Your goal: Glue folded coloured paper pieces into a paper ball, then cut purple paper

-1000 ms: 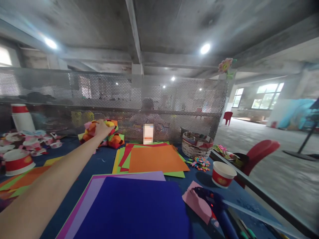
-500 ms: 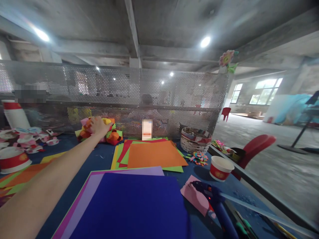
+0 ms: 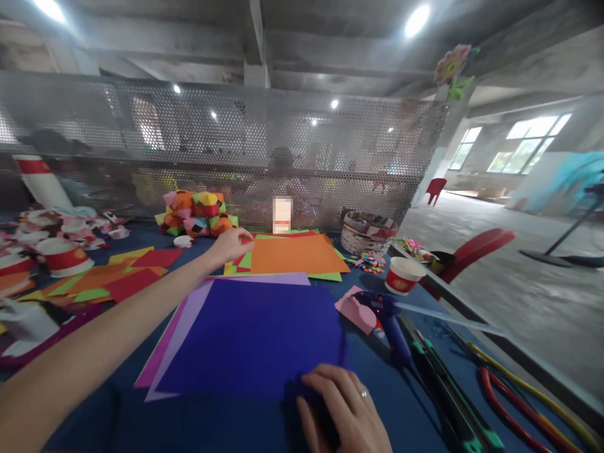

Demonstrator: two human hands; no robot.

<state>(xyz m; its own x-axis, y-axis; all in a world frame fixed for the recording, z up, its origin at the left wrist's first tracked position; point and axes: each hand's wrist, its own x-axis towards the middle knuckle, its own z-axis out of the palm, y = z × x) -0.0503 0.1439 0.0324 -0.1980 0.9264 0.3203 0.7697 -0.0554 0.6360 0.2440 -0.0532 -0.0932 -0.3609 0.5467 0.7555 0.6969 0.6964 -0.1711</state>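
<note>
My left hand [image 3: 232, 246] hangs just left of the sheet stack, fingers loosely bent and apart, with red showing between the fingertips; I see nothing held. Beside it lie orange sheets [image 3: 297, 253] over green, red and yellow ones. Farther back sits a cluster of multicoloured folded-paper balls [image 3: 195, 212]. My right hand [image 3: 346, 402], wearing a ring, is at the near right corner of the dark blue sheet [image 3: 255, 340]. Its fingers curve forward, thumb apart; whether it touches the sheet is unclear. Lilac and magenta sheets [image 3: 172, 352] stick out underneath.
On the right are a glue gun [image 3: 384, 308] over a pink paper piece, a green-and-black cutter [image 3: 443, 377], red-handled scissors [image 3: 509, 402], a paper cup [image 3: 404, 275] and a woven basket [image 3: 369, 233]. Coloured paper pieces [image 3: 101, 277] and cups lie left. A perforated metal screen [image 3: 302, 138] stands behind.
My left hand has left the paper balls and come right and nearer, beside the sheet stack. My right hand has entered at the blue sheet's near edge. The view has tilted down.
</note>
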